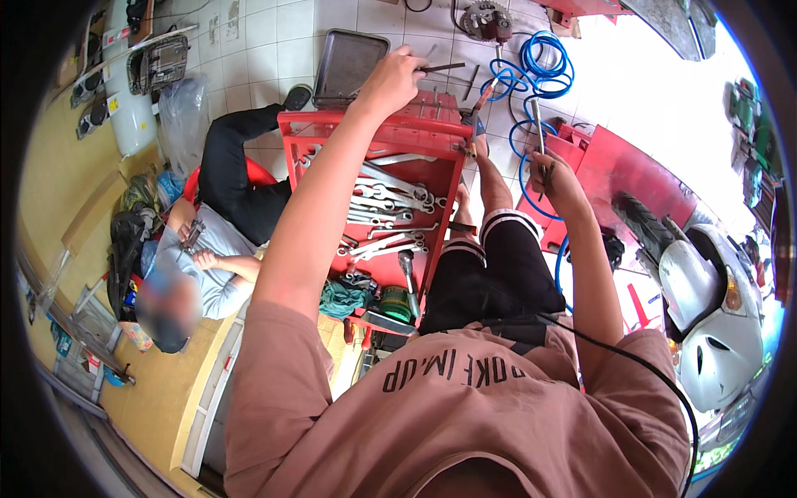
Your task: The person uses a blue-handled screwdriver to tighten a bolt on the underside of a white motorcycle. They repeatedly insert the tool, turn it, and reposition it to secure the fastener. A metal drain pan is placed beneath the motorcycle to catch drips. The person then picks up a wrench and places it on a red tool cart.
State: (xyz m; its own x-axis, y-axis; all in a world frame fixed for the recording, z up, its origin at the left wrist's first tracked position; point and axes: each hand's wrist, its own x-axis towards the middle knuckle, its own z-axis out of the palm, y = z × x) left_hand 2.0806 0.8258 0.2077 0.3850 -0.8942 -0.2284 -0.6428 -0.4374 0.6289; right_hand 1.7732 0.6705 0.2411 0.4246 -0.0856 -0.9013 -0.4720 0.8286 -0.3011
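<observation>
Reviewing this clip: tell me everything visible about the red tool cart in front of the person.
The red tool cart looks like painted metal, with open tray levels inside a raised rim. Its middle tray holds a heap of shiny wrenches; lower down lie a green rag and a green round tool. It stands on white floor tiles beside a seated person. The left hand reaches over its top edge; whether it touches is unclear.

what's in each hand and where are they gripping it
Left hand pinches a thin dark rod at one end. Right hand grips a slim metal tool by its lower end.
</observation>
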